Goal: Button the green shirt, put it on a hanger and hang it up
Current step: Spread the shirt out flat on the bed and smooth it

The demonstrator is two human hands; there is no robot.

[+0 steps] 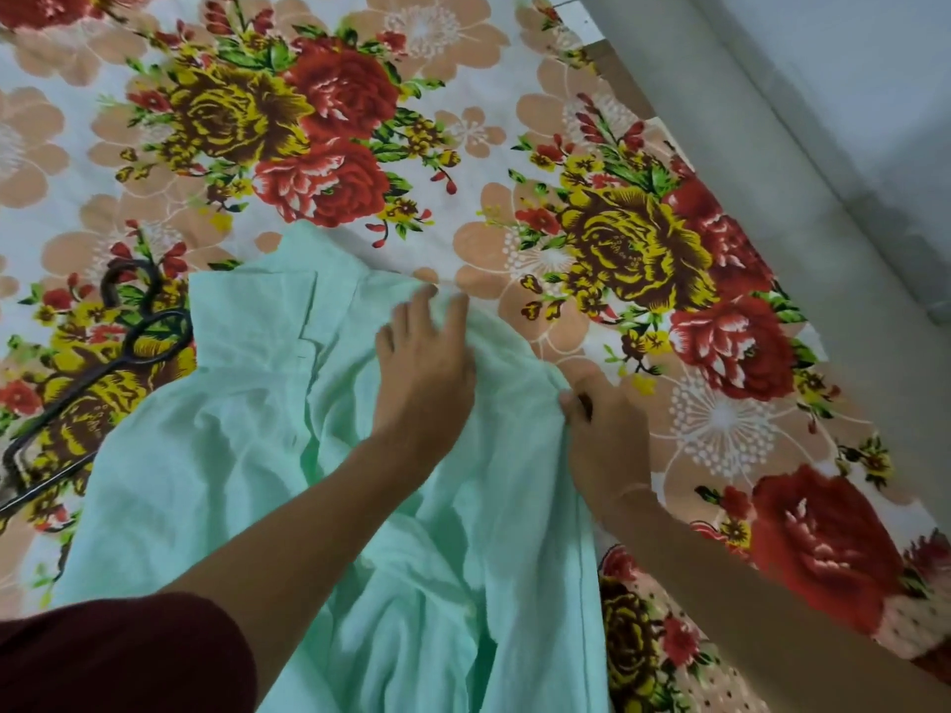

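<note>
Green shirt point(231, 403): left hand point(427, 362) flat on it, right hand point(602, 419) pinching edge.

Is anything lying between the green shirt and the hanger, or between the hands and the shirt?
Nothing visible. The left hand presses flat on the green shirt, the right hand pinches its edge, and the hanger lies on the bedsheet right beside the shirt.

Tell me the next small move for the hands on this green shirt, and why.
Probably pull the edge that the right hand pinches outward, while the left hand presses flat, to smooth the green shirt. It lies rumpled on the floral sheet, which would make buttoning awkward. The hanger lies at its left, not held.
</note>
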